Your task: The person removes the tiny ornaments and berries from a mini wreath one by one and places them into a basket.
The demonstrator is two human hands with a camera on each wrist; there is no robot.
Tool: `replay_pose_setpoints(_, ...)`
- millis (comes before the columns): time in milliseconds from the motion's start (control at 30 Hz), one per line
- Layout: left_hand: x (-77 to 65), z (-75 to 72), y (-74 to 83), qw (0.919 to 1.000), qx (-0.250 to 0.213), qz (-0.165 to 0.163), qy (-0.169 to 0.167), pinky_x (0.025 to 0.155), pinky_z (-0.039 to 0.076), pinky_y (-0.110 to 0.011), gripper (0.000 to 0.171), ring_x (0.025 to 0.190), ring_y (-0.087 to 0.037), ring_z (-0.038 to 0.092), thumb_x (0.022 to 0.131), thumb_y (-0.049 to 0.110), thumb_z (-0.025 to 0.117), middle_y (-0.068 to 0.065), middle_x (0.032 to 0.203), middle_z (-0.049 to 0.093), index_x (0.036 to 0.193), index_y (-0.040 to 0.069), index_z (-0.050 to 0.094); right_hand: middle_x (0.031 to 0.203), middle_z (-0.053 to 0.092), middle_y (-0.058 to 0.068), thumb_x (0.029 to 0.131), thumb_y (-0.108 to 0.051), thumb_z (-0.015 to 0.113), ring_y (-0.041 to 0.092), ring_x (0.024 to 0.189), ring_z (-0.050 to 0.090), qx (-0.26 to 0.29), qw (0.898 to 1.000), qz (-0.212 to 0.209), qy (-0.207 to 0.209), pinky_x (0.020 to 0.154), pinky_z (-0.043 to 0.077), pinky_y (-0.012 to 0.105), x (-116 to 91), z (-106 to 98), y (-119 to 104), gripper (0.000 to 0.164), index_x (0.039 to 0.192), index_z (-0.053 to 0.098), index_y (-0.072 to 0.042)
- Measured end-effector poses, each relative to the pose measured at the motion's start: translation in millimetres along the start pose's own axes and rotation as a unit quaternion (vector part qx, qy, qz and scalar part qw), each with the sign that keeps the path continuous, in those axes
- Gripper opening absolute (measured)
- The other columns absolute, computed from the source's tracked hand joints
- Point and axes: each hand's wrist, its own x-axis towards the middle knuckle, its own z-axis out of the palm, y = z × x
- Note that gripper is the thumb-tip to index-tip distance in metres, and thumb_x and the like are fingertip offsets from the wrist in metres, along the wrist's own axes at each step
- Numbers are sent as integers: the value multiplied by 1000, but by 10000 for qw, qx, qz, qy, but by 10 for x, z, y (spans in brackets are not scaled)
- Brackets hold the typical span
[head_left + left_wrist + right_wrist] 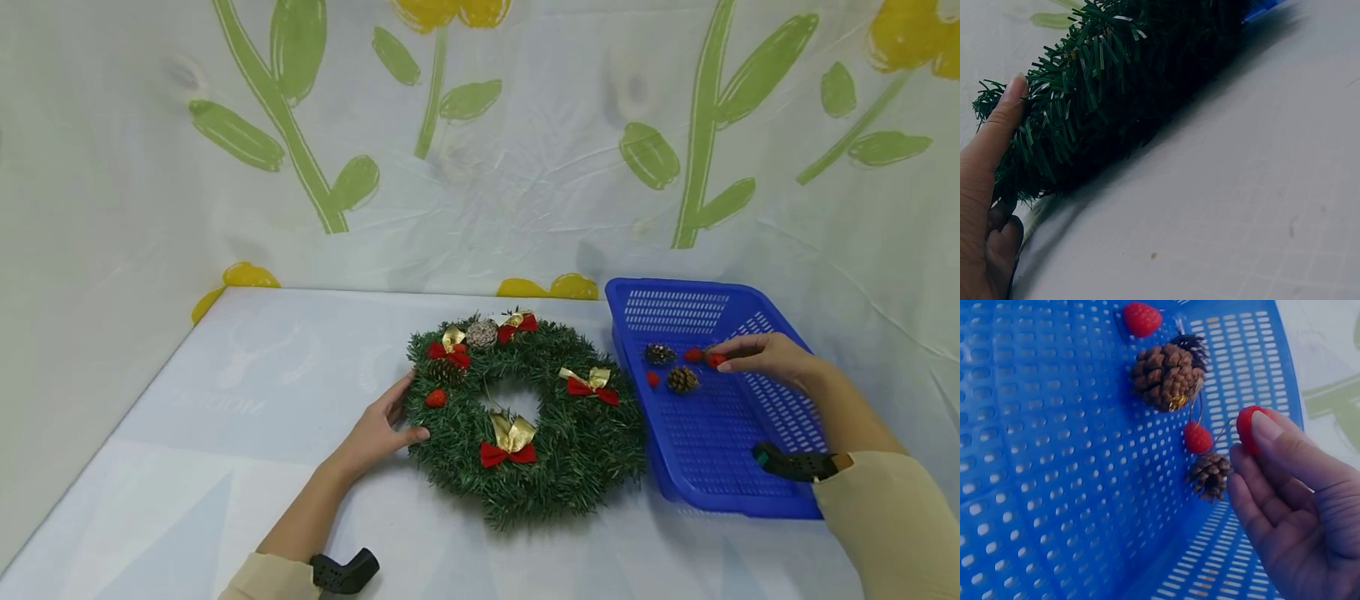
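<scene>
- pale lettering (pixel 217 406) on the white tabletop (pixel 420 537) — too faint to read;
- wrinkled white cloth backdrop (pixel 517 200), printed with green stems (pixel 705 125) and yellow flowers (pixel 907 37);
- right-hand grip (pixel 776 358) in a narrow pinch on a red berry (pixel 1245 430), over the blue basket (pixel 712 433) with its pinecones (pixel 1163 378);
- left-hand grip (pixel 382 429) spread wide — it touches the left edge of the bow-decked green wreath (pixel 585 450), which lies on the tabletop beside the basket

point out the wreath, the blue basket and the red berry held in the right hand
Wreath (pixel 585 458): head view, on the green sprigs at its lower right.
Blue basket (pixel 701 437): head view, on its bare floor.
Red berry (pixel 1245 429): right wrist view, on its uncovered side.
</scene>
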Motion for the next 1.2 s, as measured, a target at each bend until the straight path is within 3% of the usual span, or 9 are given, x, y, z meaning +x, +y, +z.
replay_pose_setpoints(67,3,-4,5,10000,23,-5,9,112,26,-52,97,141,-41,18,79,36,76,-19,156,17,151,6,20,119,62,14,85,-24,72,11,102,53,-61,10000,7,-26,97,42,63,3,0,22,47,119,62,7)
replay_pose_setpoints(167,4,-7,8,10000,-21,-31,8,112,26,-51,96,141,-40,18,79,35,76,-18,156,17,151,6,20,118,62,18,85,-23,72,15,103,55,-233,9997,-39,-119,95,42,64,17,20,59,46,117,62,8)
replay_pose_setpoints(300,6,-1,18,10000,-56,-68,-23,113,26,-51,96,141,-39,18,79,34,76,-17,156,17,151,7,20,118,61,24,86,-25,71,37,111,52,-576,9982,-39,-133,92,44,63,36,69,106,46,116,62,9)
replay_pose_setpoints(400,4,-2,30,10000,-61,-75,-23,113,26,-51,96,141,-39,18,79,32,77,-17,157,16,152,7,19,120,60,26,86,-28,71,44,114,49,-823,9964,-38,-191,91,46,61,65,107,123,46,115,63,7)
replay_pose_setpoints(633,-6,-1,44,10000,22,-82,-13,112,27,-51,94,141,-39,19,80,29,76,-18,156,16,152,6,19,115,62,24,84,-25,72,46,114,48,-962,9947,47,-355,91,45,62,131,144,150,44,112,64,8)
replay_pose_setpoints(933,-15,-9,37,9999,116,-8,11,111,27,-52,94,141,-40,19,80,28,76,-19,156,17,151,4,19,122,56,30,85,-28,71,49,117,44,-963,9940,412,-330,94,42,64,140,148,206,45,112,65,6)
replay_pose_setpoints(1200,-10,0,34,10000,48,2,18,112,27,-52,95,141,-40,19,79,31,77,-18,156,17,151,5,20,124,53,33,86,-29,71,50,116,44,-1003,9942,333,-203,93,42,64,122,145,195,46,112,65,8)
